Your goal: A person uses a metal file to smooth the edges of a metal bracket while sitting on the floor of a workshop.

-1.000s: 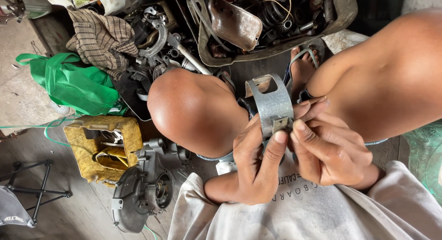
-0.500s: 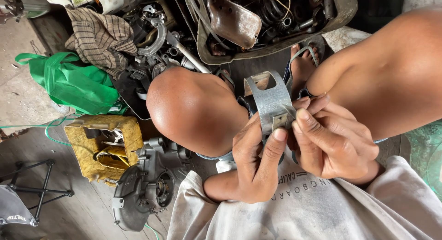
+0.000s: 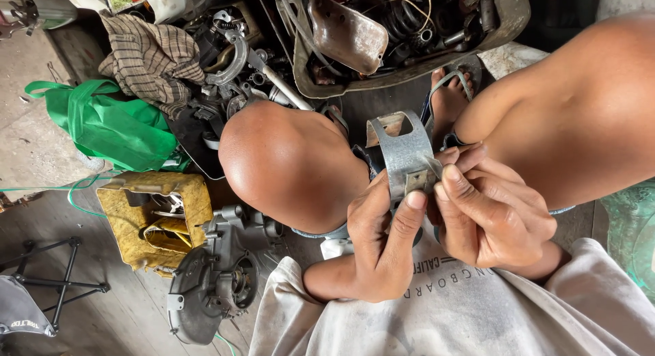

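Seen from above, squatting, knees bare and spread. Left hand [image 3: 379, 236] curled around the lower edge of a curved grey metal bracket [image 3: 404, 154], thumb pressed flat against its front face, fingers wrapped behind. Right hand [image 3: 495, 216] closed on the same bracket from the other side, fingertips [image 3: 452, 173] pinching a small strip at its right edge. Bracket held upright between the two knees, just above the lap, its cut-out top end pointing away toward a sandalled foot [image 3: 449, 100]. Pale T-shirt [image 3: 450, 315] filling the bottom of the view beneath both hands. Beyond the knees, a dented metal tray [image 3: 508, 21] heaped with springs, wires and rusty parts. To the left of the tray, a tangle of dark engine pieces with a checked cloth [image 3: 150, 59] draped over them and a green bag [image 3: 112, 127] lying beside. Lower left on the floor, a yellow, grimy casing [image 3: 153, 219] just beside a round grey engine cover [image 3: 211, 281]. At the far left edge, a black metal stand [image 3: 51, 271], well apart from the hands.
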